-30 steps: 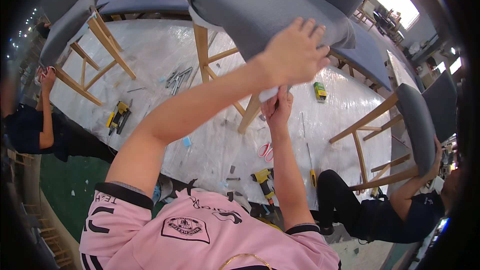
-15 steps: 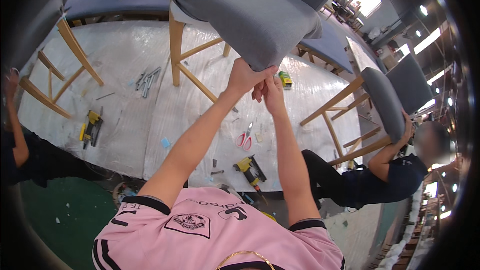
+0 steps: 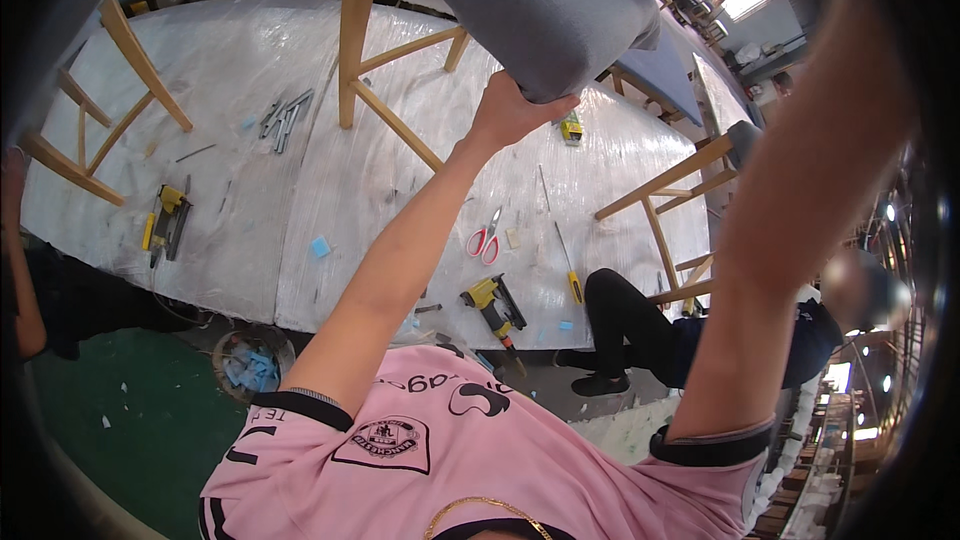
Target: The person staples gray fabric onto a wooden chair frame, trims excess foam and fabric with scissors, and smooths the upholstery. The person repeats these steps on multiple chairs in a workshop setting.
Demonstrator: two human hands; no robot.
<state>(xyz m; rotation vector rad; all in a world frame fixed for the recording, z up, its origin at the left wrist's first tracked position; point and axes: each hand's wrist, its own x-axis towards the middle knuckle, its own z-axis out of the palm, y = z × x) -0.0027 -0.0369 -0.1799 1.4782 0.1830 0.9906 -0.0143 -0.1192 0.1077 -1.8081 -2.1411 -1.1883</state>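
Observation:
A grey upholstered chair with light wooden legs stands on the plastic-covered worktable, its seat in front of me. My left hand is closed on the lower front corner of that seat, with the thumb along the fabric edge and the fingers partly hidden under it. My right arm is raised to the upper right, blurred, and its hand is beyond the visible picture. Below my left hand lie red-handled scissors, a yellow-handled screwdriver and a yellow-and-black staple gun.
A second staple gun and staple strips lie at left. A green-yellow box sits beyond my hand. A bin holds blue scraps. Co-workers are at both sides, near other chairs; my right arm partly covers the right-hand one.
My right hand has let go of the seat corner and swung up to the right, out of sight. My left hand stays on the corner. The view has shifted.

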